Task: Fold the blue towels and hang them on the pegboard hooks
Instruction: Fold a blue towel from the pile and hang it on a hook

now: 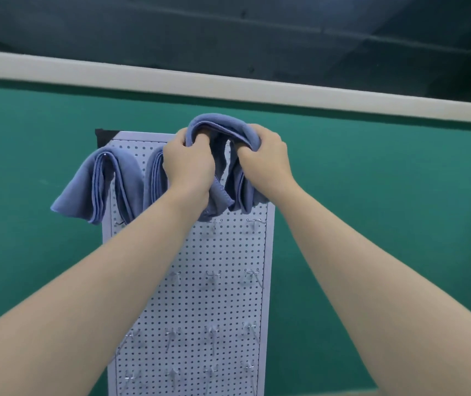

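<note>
Both hands are gripping a folded blue towel (222, 124) at the top right of the pegboard (222, 281). The left hand (188, 164) is curling its fingers into the fold, thumb pinching the cloth; the right hand (265, 158) is bunching the other side with curled fingers. Two more towels, one (97, 184) and another (154, 178), are hanging to the left. Bare hooks (212, 277) are sticking out below, against a green wall (385, 195).

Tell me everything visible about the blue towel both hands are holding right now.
The folded blue cloth towel arches over the top right of the white perforated pegboard, its layered, stitched ends hanging down in front. The left hand and right hand each grip one side of the arch. Any hook beneath it is hidden.
</note>
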`<action>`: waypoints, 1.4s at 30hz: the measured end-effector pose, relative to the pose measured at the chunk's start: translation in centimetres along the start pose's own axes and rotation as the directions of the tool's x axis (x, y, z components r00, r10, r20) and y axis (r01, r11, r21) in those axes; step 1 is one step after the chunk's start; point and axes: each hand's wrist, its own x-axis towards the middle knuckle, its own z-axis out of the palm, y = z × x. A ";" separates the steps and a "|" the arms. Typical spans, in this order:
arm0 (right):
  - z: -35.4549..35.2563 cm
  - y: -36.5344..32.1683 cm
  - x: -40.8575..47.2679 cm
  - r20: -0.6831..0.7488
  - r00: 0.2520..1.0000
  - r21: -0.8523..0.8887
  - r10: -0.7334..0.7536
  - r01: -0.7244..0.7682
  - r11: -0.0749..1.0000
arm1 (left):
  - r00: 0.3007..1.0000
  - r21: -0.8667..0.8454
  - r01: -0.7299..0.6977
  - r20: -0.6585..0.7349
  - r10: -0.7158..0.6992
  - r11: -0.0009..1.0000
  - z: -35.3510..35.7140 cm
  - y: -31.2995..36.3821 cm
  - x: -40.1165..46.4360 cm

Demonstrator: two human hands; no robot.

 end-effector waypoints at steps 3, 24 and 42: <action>1.1 0.1 0.9 0.022 1.000 0.063 -0.014 0.012 0.998 | 0.999 -0.017 -0.015 -0.039 0.015 1.000 0.0 -0.7 0.5; 4.3 4.6 3.0 0.146 0.984 -0.153 0.101 -0.078 0.985 | 0.991 0.366 -0.129 0.070 0.111 0.922 0.4 -4.2 3.8; 4.6 4.4 1.3 0.137 0.991 -0.058 0.001 0.007 0.998 | 0.995 0.290 0.008 0.090 -0.035 0.957 -1.7 -3.7 4.4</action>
